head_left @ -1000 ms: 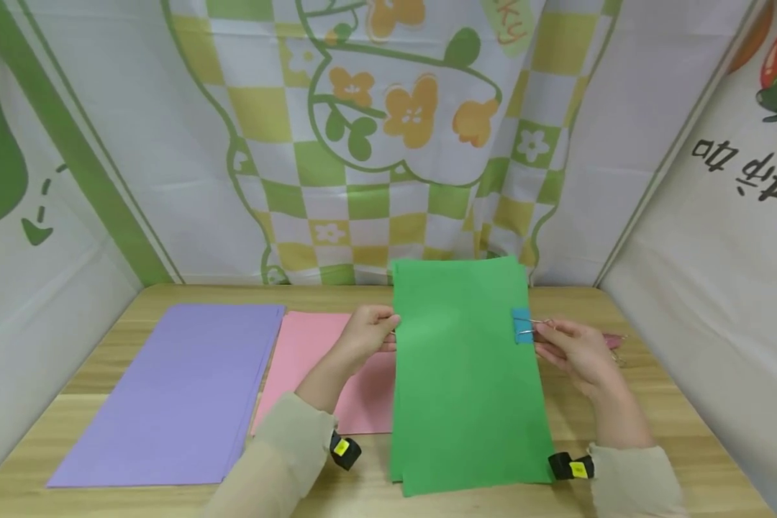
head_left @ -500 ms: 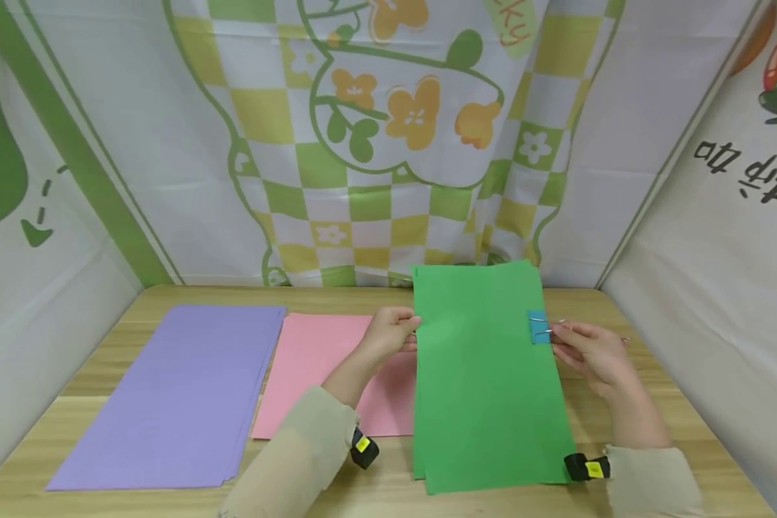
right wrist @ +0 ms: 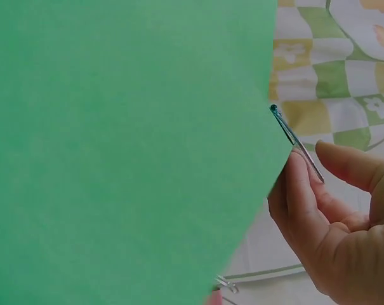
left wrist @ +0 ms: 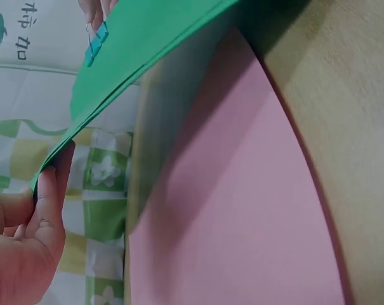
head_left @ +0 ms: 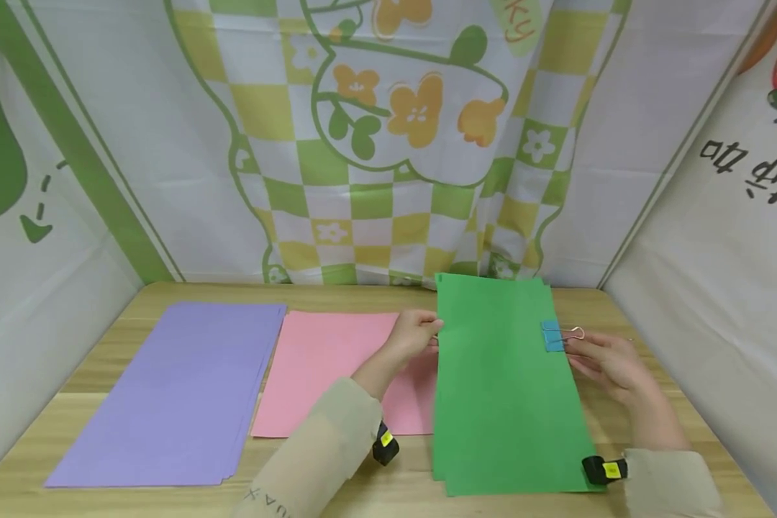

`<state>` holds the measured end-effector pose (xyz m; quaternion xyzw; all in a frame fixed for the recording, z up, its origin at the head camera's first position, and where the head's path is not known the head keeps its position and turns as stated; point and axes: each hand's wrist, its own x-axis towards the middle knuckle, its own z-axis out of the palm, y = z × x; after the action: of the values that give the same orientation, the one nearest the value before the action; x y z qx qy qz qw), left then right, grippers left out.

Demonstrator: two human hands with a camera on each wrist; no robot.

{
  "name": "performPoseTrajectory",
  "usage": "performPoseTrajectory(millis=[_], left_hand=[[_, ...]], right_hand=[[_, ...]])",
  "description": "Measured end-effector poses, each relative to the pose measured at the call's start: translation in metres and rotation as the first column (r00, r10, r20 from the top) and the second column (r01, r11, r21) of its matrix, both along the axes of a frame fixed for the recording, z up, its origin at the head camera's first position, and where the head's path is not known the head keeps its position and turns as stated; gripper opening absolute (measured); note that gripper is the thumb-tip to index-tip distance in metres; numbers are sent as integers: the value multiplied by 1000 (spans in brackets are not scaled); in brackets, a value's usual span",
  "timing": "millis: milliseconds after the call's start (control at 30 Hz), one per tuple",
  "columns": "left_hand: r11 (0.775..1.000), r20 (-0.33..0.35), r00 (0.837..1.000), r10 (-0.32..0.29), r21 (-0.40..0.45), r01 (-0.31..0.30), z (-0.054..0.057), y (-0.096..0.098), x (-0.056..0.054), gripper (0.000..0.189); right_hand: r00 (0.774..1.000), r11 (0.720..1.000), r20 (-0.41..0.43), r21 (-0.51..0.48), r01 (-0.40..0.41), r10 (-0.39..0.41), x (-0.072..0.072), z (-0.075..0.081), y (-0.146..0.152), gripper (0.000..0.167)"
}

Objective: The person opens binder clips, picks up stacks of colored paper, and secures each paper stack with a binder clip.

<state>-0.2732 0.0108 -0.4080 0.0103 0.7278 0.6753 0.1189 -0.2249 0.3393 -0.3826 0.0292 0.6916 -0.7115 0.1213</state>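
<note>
Several green paper sheets (head_left: 505,403) are held as one stack, raised and tilted over the table's right half; their lower corners are slightly out of line. My left hand (head_left: 413,334) pinches the stack's left edge, thumb in front and fingers behind, as the left wrist view shows. A blue binder clip (head_left: 552,336) sits on the right edge, its wire handle sticking outward. My right hand (head_left: 611,363) is at that edge, fingers behind the clip and paper. In the right wrist view, the right thumb (right wrist: 344,164) stands apart from the clip.
Pink sheets (head_left: 337,374) lie left of the green stack, partly covered by my left arm. Purple sheets (head_left: 175,396) lie farther left on the wooden table (head_left: 324,478). A printed curtain (head_left: 375,201) hangs behind. Small clip wires (right wrist: 226,284) show below the paper.
Both hands have carried the green stack to the right and its top edge has come lower. My right fingers have slipped down from the clip's wire handle, which now shows more fully.
</note>
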Motion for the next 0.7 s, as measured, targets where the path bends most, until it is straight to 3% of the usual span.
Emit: performPoseTrajectory(millis=[200,433,700], left_hand=[[1000,-7,1000,6,-27,-6,-6,13,-2,28],[999,-14,1000,1,-45,-2,-5,23,-4,31],[998,12,1000,-17,-66,18,-5,36,-7,21]], right_hand=[[999,999,20,15,-29,29,-2,-6,11,23],[998,997,12,42,-64,64,-5,-10,21,25],[998,992,15,108,-66,65,-9,-10,29,30]])
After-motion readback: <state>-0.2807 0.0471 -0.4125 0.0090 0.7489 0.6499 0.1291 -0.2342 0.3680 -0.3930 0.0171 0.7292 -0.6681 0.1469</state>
